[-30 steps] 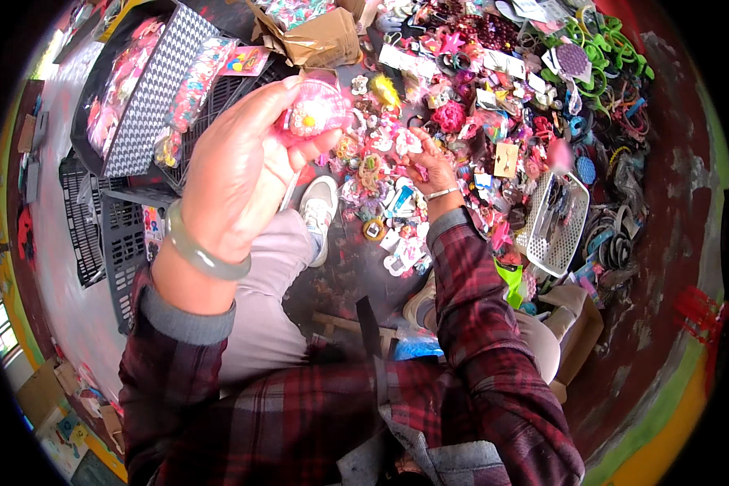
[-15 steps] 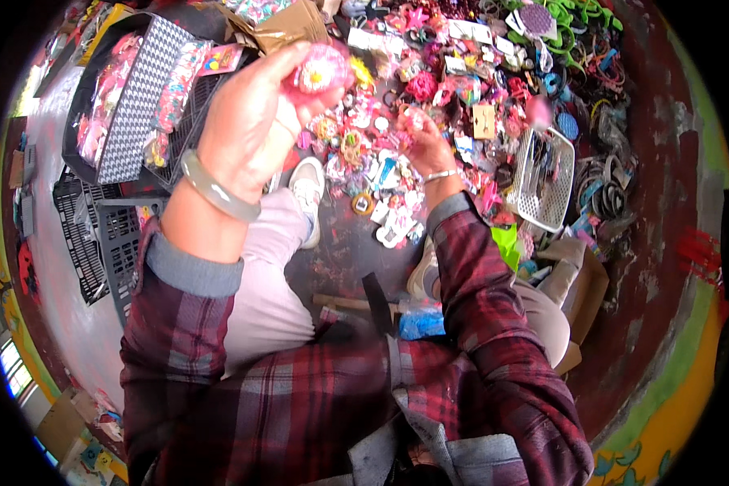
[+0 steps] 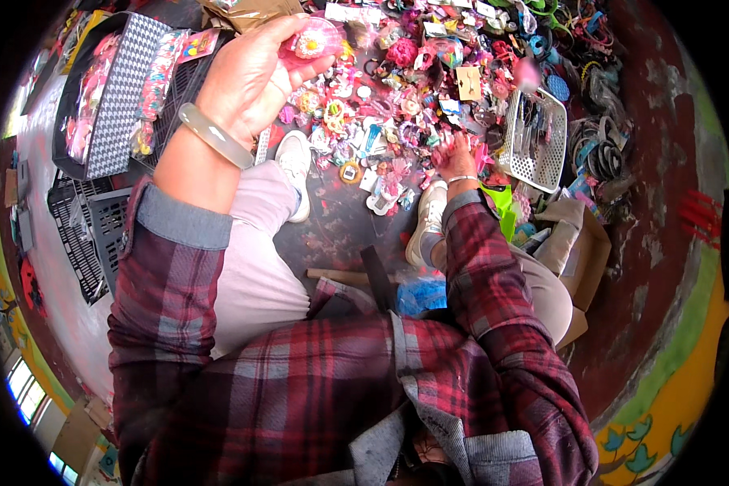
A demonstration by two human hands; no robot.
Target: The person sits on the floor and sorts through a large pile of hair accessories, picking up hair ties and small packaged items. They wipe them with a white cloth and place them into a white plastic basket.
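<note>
At the upper left my left hand [image 3: 255, 77] is raised over the pile, closed round a pink, round hair ornament [image 3: 314, 42] with a white-and-yellow flower at its centre. A pale bangle [image 3: 213, 136] circles that wrist. Lower, by the near right edge of the pile of hair accessories [image 3: 405, 109], my right hand [image 3: 457, 158] points down with its fingers curled together. Pink bits show at its fingertips, too small to tell apart from the pile. A tan card [image 3: 468, 83] lies beyond this hand.
A white perforated basket [image 3: 536, 142] holds small items on the right. At left are a houndstooth-sided box [image 3: 115, 97] with packaged goods and a dark plastic crate [image 3: 109, 219]. A cardboard box [image 3: 587, 259] stands by my right knee. My shoes [image 3: 293, 166] flank the pile's near edge.
My right hand has come nearer, moving right across the pile toward my right shoe. The left hand still holds the pink ornament. The whole view has shifted, so the pile sits higher.
</note>
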